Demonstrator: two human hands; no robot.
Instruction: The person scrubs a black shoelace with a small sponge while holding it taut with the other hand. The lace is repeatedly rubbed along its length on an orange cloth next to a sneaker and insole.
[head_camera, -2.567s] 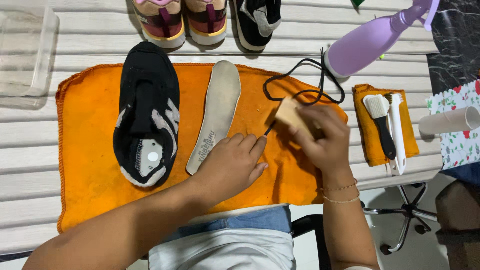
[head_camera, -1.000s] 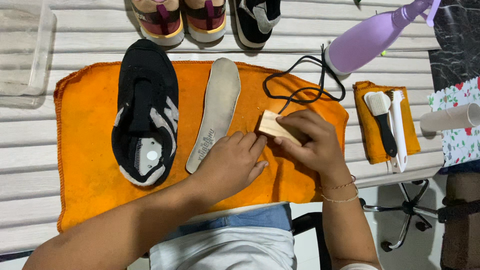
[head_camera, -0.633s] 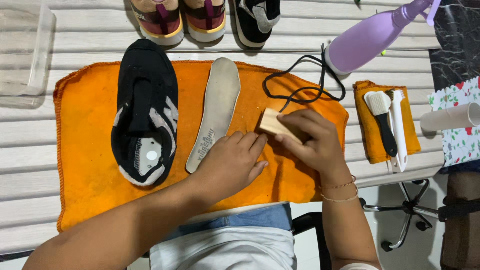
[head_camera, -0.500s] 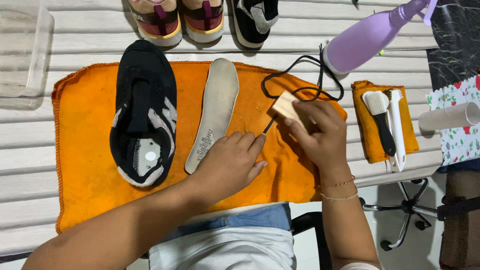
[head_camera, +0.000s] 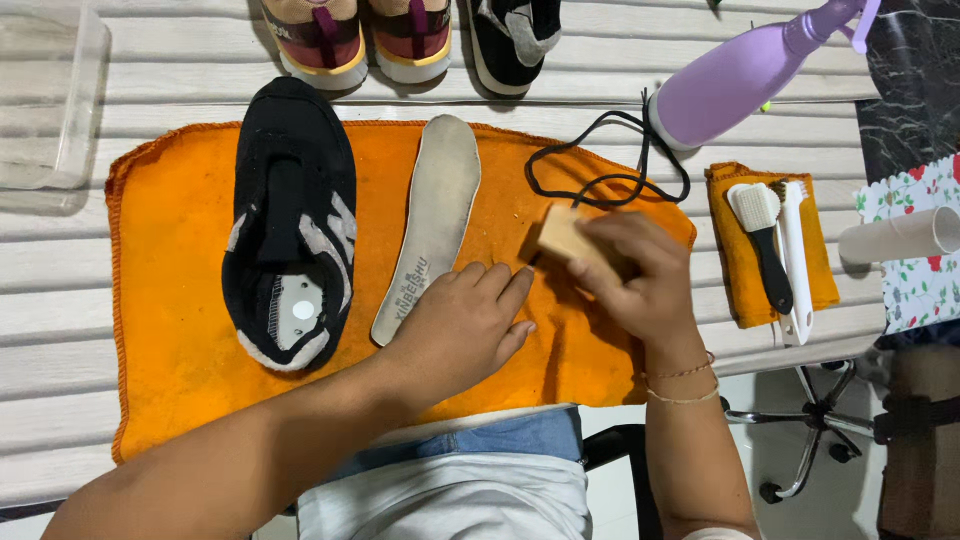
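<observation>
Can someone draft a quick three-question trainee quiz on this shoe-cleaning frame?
1. True or false: the right hand holds a wooden brush over the orange towel.
2. What lies between the black shoe and the left hand? A) a sponge B) a grey insole C) a roll of tape
3. Fill in: the black shoelace lies loose beside the base of the ______ spray bottle.

Key:
1. True
2. B
3. purple
</observation>
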